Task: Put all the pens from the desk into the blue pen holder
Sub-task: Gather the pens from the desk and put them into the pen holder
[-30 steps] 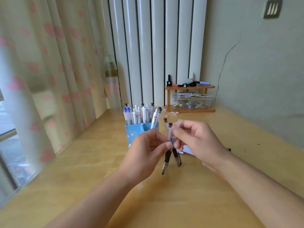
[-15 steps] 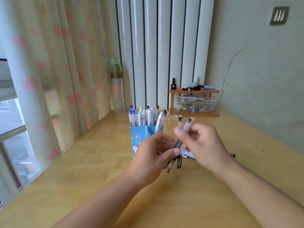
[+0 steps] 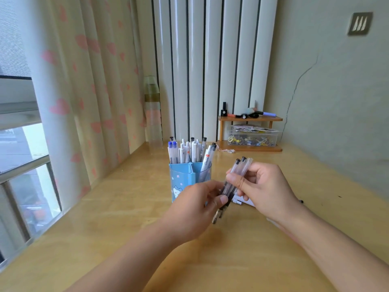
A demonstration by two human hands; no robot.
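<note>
A blue pen holder (image 3: pixel 181 175) with a cat print stands on the wooden desk (image 3: pixel 126 207) and is full of several upright pens (image 3: pixel 190 151). In front of it and slightly right, a small bundle of clear-barrelled pens (image 3: pixel 231 182) leans tilted, caps up to the right, tips down. My right hand (image 3: pixel 263 190) grips the bundle's upper half. My left hand (image 3: pixel 195 209) pinches its lower part between thumb and fingers. Behind my right hand more white pens or paper (image 3: pixel 240 201) lie on the desk, mostly hidden.
A small wooden shelf (image 3: pixel 250 119) with small bottles and markers stands at the back over a clear box of clips (image 3: pixel 251 140). A clear bottle (image 3: pixel 153 114) stands by the curtain. A small dark item (image 3: pixel 301 201) lies right of my right wrist.
The pens that were splayed apart are now gathered into one tight bundle, tilted more to the right. Both hands stay on them; the view has shifted slightly.
</note>
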